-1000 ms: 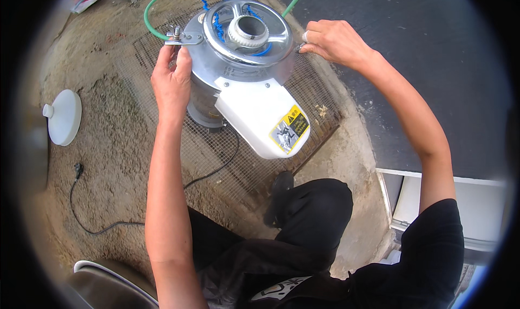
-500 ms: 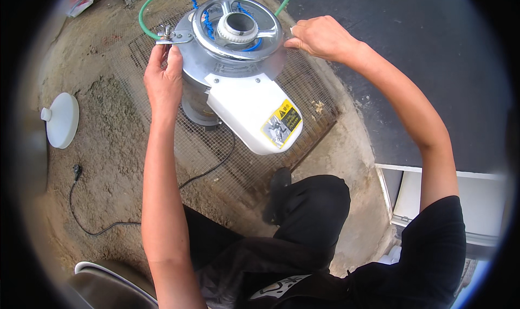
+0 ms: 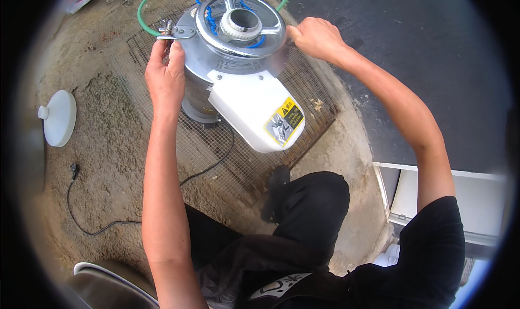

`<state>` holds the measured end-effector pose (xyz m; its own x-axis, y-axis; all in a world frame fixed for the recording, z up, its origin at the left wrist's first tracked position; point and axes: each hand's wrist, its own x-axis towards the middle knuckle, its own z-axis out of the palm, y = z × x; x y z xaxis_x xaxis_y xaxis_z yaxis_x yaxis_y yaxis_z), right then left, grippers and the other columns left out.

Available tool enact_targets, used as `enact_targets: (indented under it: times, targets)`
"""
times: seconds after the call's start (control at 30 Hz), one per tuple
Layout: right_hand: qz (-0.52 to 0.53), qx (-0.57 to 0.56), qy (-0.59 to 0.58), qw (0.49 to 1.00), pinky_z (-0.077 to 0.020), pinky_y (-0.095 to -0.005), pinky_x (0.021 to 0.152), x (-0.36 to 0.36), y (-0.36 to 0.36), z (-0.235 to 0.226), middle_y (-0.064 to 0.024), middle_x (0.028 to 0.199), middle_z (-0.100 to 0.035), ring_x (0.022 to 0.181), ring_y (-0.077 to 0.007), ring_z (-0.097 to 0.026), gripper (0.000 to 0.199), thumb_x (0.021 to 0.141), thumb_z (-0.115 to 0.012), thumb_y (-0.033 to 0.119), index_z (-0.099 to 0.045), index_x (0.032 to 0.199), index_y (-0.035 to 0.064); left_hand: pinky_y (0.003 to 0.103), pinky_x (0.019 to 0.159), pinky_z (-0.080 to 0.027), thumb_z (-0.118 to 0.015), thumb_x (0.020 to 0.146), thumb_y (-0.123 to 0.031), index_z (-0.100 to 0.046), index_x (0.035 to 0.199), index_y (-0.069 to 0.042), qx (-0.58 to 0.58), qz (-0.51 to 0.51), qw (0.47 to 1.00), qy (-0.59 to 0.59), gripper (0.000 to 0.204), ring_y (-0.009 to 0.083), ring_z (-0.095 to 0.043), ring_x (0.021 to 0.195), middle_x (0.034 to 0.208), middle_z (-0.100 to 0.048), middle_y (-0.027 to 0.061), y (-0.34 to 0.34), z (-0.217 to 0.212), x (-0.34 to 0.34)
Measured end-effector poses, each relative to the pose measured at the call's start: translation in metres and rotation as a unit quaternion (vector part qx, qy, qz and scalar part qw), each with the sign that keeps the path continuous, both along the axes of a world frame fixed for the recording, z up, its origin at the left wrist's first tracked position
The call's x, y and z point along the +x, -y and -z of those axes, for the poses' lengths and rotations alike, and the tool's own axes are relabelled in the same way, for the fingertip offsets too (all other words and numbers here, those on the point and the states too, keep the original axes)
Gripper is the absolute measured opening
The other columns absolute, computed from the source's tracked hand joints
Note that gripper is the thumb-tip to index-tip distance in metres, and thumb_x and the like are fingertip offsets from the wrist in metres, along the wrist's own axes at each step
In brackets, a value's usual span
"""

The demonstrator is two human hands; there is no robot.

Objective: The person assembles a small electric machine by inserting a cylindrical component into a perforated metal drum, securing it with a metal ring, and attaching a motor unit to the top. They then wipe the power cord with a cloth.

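Flanking the machine (image 3: 222, 65), two bare hands work at opposite sides of its upper housing. The machine stands on wire mesh (image 3: 319, 87) beyond the person's bent knee (image 3: 319, 195), its white chute (image 3: 252, 111) angled toward the person. The left hand (image 3: 166, 77) is raised with thumb and fingertips against the underside of the metal clamp (image 3: 172, 34); whether it pinches or merely steadies cannot be told. The right hand (image 3: 318, 39) has its fingers curled at the far right edge of the housing; what they enclose, if anything, is hidden. Judged by its metal build, the machine should be heavy and rigid, with polished surfaces that would turn slippery when wet. The sturdiest purchase is probably the chrome ring (image 3: 244, 55) or the lower body (image 3: 197, 106); the chute looks thinner and less suited to bearing weight. Blue cord (image 3: 211, 23) threads the ring. At left lie a white lid (image 3: 60, 119) and a plug (image 3: 75, 169).
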<state>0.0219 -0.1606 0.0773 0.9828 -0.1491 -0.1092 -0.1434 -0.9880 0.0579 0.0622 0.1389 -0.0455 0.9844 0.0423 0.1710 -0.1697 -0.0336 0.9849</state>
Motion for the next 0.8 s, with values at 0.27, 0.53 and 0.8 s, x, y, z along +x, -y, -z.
enact_targets:
  times: [0.27, 0.53, 0.8]
  targets:
    - [0.127, 0.172, -0.054, 0.975, -0.0540, -0.0464, 0.078, 0.012, 0.003, 0.002, -0.0200, 0.079, -0.072, 0.081, -0.0316, -0.072, 0.053, 0.100, -0.055, 0.043, -0.075, 0.094, -0.0060, 0.034, 0.089, -0.052, -0.064, 0.101, -0.035, -0.067, 0.134, -0.005, 0.029, -0.007, 0.999, -0.025, 0.044, 0.0170, -0.066, 0.095, 0.104, -0.073, 0.0088, -0.001, -0.002, 0.000]
    - [0.017, 0.164, -0.037, 0.986, -0.0457, -0.0404, 0.062, -0.008, 0.010, -0.010, -0.0081, 0.064, -0.059, 0.059, -0.0255, -0.054, 0.053, 0.104, -0.057, 0.048, -0.066, 0.079, 0.0023, 0.034, 0.092, -0.052, -0.065, 0.101, -0.035, -0.066, 0.137, -0.005, 0.045, 0.006, 0.998, -0.032, 0.047, 0.0175, -0.067, 0.098, 0.109, -0.074, 0.0098, -0.004, -0.007, 0.000]
    - [-0.449, -0.116, 0.019, 0.886, -0.0545, -0.0461, 0.076, 0.002, 0.055, -0.018, -0.0091, 0.102, -0.063, 0.089, -0.0318, -0.066, 0.057, 0.100, -0.056, 0.055, -0.058, 0.138, 0.0126, 0.032, 0.094, -0.052, -0.066, 0.104, -0.029, -0.064, 0.138, -0.002, 0.013, 0.018, 1.000, -0.019, 0.044, 0.0143, -0.065, 0.104, 0.117, -0.073, 0.0080, -0.004, -0.003, 0.002]
